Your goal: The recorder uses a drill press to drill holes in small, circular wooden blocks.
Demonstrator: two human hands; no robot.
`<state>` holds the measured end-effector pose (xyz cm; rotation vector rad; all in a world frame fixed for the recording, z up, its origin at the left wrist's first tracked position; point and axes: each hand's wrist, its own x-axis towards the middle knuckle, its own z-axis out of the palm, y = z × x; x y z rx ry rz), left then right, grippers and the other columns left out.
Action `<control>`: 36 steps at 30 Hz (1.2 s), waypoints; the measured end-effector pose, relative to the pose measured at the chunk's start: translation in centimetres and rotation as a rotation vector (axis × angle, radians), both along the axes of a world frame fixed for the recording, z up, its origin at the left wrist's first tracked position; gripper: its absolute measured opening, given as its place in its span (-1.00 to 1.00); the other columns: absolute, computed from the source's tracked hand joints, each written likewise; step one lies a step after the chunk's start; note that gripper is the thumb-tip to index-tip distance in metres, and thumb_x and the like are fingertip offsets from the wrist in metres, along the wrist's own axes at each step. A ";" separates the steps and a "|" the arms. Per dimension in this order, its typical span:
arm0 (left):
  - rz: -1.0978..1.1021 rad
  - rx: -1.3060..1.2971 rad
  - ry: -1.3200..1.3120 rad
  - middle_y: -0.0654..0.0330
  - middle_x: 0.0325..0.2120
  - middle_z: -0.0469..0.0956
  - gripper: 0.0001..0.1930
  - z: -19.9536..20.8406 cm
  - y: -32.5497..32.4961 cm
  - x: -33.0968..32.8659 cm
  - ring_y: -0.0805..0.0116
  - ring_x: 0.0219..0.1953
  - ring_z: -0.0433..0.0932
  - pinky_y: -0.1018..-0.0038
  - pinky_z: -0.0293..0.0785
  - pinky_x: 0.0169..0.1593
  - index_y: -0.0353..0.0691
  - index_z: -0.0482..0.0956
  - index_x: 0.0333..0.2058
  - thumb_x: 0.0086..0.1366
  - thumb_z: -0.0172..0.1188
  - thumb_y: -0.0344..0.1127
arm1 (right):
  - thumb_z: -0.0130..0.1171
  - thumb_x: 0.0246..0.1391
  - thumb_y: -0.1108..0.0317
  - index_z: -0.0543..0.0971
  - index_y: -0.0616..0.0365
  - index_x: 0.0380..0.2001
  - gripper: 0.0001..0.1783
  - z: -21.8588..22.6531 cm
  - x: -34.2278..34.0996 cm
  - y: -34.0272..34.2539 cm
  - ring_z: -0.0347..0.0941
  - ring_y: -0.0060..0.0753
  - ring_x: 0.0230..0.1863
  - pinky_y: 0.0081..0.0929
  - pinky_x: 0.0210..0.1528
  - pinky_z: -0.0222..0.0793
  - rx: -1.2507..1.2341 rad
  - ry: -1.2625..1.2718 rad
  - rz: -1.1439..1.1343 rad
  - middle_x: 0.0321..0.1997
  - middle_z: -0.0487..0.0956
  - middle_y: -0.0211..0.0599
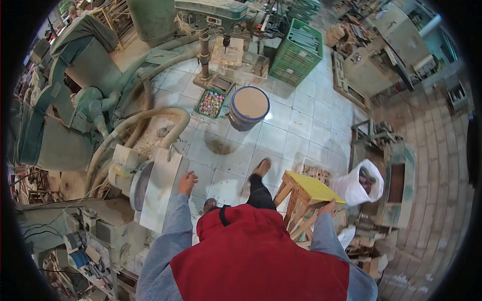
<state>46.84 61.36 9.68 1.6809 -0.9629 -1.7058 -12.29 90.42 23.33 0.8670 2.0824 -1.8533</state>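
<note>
My left hand [188, 183] is held out beside the pale flat table [163, 185] of a disc sander, fingers apart and nothing in them. Behind that table, part of the round sanding disc [142, 185] shows. On my right stands a wooden stool [312, 188] with a yellow top and slatted, splayed legs. My right hand [326, 207] grips the near right edge of its top; the thumb side is hard to make out. My bare feet are on the tiles below, one stepped ahead of the other.
Ahead stand a blue-rimmed drum [250, 104], a green basket of small coloured pieces [210, 103] and a drill press [205, 50]. A tall green crate [297, 52] is farther back. Thick hoses [173, 118] curve along the left. A white sack [354, 186] and a brick wall [437, 195] lie right.
</note>
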 end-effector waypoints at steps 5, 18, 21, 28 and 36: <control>0.260 0.134 -0.114 0.16 -0.28 0.63 -0.65 -4.0 -4.1 -8.2 0.40 -0.37 0.57 0.47 0.41 -0.34 -0.25 0.55 -0.08 0.32 0.02 -0.14 | -0.14 0.08 -0.37 0.27 0.32 0.26 -0.02 -7.3 -15.6 -22.5 0.25 -0.10 0.30 -0.15 0.33 0.10 0.342 -0.116 -0.008 0.33 0.30 -0.02; -0.237 0.287 -0.331 0.00 -0.21 0.66 -0.55 1.3 -8.9 -41.1 0.23 -0.19 0.65 0.36 0.52 -0.06 -0.25 0.58 0.00 0.21 0.23 -0.10 | -0.14 0.11 -0.47 0.26 0.01 0.24 -0.12 -28.4 -36.8 -61.0 0.28 -0.09 0.23 -0.20 0.19 0.33 -0.425 0.008 0.419 0.26 0.31 -0.08; -0.061 0.456 -0.294 0.01 -0.18 0.65 -0.56 -2.5 -12.2 -43.3 0.21 -0.10 0.61 0.39 0.48 0.01 -0.34 0.56 0.00 0.26 0.19 -0.13 | -0.20 0.14 -0.48 0.12 -0.06 0.36 -0.07 -31.8 -39.4 -64.4 0.26 -0.10 0.29 -0.13 0.19 0.34 -0.377 -0.125 0.520 0.39 0.18 -0.22; 0.053 0.350 -0.290 0.03 -0.14 0.64 -0.58 -13.1 -17.3 -44.8 0.26 -0.10 0.60 0.42 0.45 0.04 -0.33 0.54 0.03 0.32 0.13 -0.16 | -0.35 0.07 -0.60 0.22 -0.19 0.33 -0.04 -41.3 -33.1 -64.9 0.23 -0.15 0.32 0.09 0.23 0.25 -0.546 -0.525 0.683 0.36 0.29 -0.34; 0.555 0.574 0.089 0.09 -0.12 0.58 -0.56 -25.1 -27.1 -35.8 0.31 -0.17 0.57 0.44 0.47 -0.13 -0.22 0.35 0.17 0.38 0.03 -0.19 | -0.05 -0.18 -0.67 0.09 0.08 0.36 0.25 -39.5 -23.0 -60.6 0.18 -0.08 0.35 0.11 0.35 -0.01 -0.009 -0.899 0.583 0.36 0.26 -0.11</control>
